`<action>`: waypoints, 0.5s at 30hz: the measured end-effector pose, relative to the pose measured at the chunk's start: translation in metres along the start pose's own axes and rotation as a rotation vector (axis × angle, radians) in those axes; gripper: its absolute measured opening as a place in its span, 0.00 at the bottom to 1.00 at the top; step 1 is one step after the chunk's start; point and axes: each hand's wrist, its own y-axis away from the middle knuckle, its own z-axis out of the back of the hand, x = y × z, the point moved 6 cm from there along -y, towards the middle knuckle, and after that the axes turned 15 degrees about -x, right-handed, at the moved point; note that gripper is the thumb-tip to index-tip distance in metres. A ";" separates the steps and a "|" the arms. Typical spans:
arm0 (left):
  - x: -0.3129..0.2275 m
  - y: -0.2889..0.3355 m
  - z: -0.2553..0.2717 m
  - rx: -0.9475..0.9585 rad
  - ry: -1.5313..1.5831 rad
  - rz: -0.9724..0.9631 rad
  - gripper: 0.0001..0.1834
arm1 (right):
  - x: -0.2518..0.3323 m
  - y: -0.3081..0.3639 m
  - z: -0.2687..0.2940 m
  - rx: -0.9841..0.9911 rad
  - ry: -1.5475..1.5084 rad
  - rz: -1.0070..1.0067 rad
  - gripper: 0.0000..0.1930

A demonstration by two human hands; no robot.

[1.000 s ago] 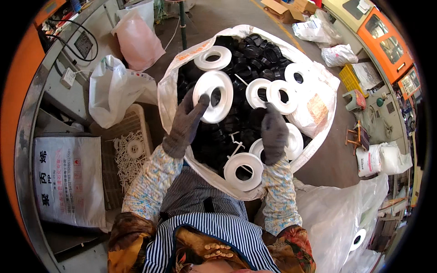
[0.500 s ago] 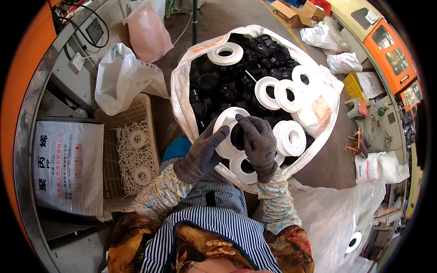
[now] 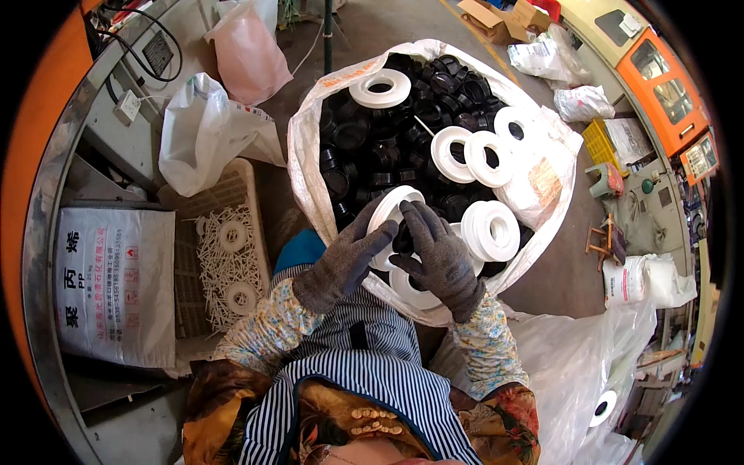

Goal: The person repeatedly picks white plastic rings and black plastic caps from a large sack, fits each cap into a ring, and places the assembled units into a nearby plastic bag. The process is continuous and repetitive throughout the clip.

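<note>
At far left a white bag [image 3: 116,287] lies beside a crate [image 3: 252,205] of thin white sticks [image 3: 221,267] with two small rings among them. Next comes the open sack [image 3: 304,159], filled with black caps [image 3: 353,136] and carrying several large white rings on top. Over its near edge, the left hand [image 3: 337,263], gloved in grey, grips the held ring [image 3: 387,208] by its left side, thumb along the face; the fingers behind it are hidden. The ring is tilted, and a loose grip on its smooth-looking rim could let it slip onto the caps. Dark shows through its hole, but whether that is a cap or just a gap cannot be told. The right hand [image 3: 446,260], also gloved, has its fingers bent over the hole's edge and its thumb apart, lower down; whether it closes on anything cannot be told. Both hands crowd over the near ring [image 3: 409,291], so a low wrist might knock it toward the lip. Just right of the right hand, overlapping rings form a stack [image 3: 496,232] on uneven caps; a bump from the knuckles could topple it. Farther right, clear plastic sheeting [image 3: 558,349] lies outside the sack, with another ring [image 3: 603,408] showing there.
</note>
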 end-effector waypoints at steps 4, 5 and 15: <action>0.006 0.001 0.000 0.015 0.164 0.178 0.40 | 0.006 0.000 0.003 -0.015 0.069 0.067 0.45; 0.009 0.002 -0.001 0.025 0.203 0.263 0.40 | 0.005 -0.001 0.003 -0.030 0.012 0.014 0.44; 0.010 0.011 -0.038 -0.200 0.468 0.676 0.38 | -0.032 0.028 -0.026 -0.240 -0.729 -0.775 0.37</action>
